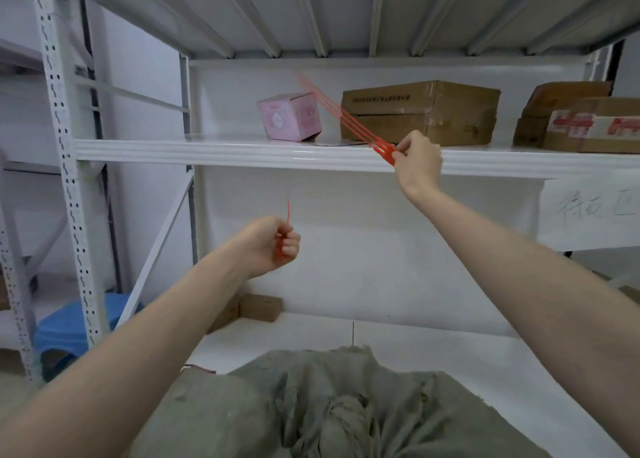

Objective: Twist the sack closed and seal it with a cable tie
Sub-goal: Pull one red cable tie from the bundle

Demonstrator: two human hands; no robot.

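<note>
A grey-green sack [242, 416] lies at the bottom of the view on the lower shelf, its mouth bunched into a twisted knot near the middle. My left hand [268, 246] is raised above it, closed around a single red cable tie [287, 212] whose thin tail sticks up from the fist. My right hand [417, 161] is up at the middle shelf's front edge, pinching the heads of a bunch of red cable ties [341, 113] that slant up and to the left over the shelf.
The white metal rack's middle shelf [207, 151] holds a pink box [289, 116], a brown carton [420, 111] and taped cartons [585, 122] at right. A handwritten paper label [588, 212] hangs under it. A blue stool [67, 322] stands at lower left behind the upright post.
</note>
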